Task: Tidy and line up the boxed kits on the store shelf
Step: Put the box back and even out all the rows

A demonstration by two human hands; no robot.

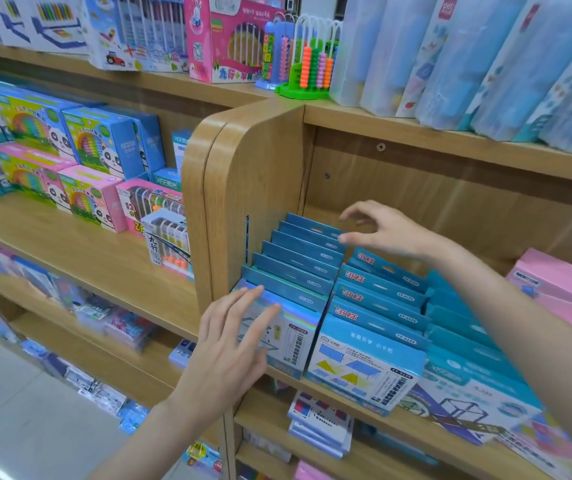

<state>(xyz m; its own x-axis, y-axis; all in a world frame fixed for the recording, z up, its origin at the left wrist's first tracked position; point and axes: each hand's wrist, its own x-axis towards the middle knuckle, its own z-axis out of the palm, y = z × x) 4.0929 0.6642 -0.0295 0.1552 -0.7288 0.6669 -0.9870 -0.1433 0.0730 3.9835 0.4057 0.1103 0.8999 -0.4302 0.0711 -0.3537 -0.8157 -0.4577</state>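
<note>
Head view: wooden shelf bay [457, 433] with three rows of blue boxed kits standing upright, front to back. Left row [300, 263] sits against the bay's wooden side panel [253, 188]; its front box [286, 336] has a shiny holographic face. Left hand [234, 341] lies flat on that front box, fingers straight and slightly spread, fingertips [255, 291] at its top edge, nothing gripped. Right hand [386, 228] is at the back of the left row, fingers loosely curved and apart, thumb tip [345, 239] touching or just beside the rearmost box's top edge; can't tell if it actually pinches it. Middle row [381, 292] stands just beside the left row, tops with red lettering, front box [364, 367] showing yellow and blue triangles and leaning forward over the shelf lip. Right row [464, 323] is partly hidden by the right forearm; its front box [468, 403] shows a wireframe cube drawing. Pink boxes [561, 289] at far right on the same shelf. Shelf above holds a bead abacus [314, 60] and translucent blue pouches [485, 60]. Adjacent unit to the left holds panda-print boxes [70, 161].
</note>
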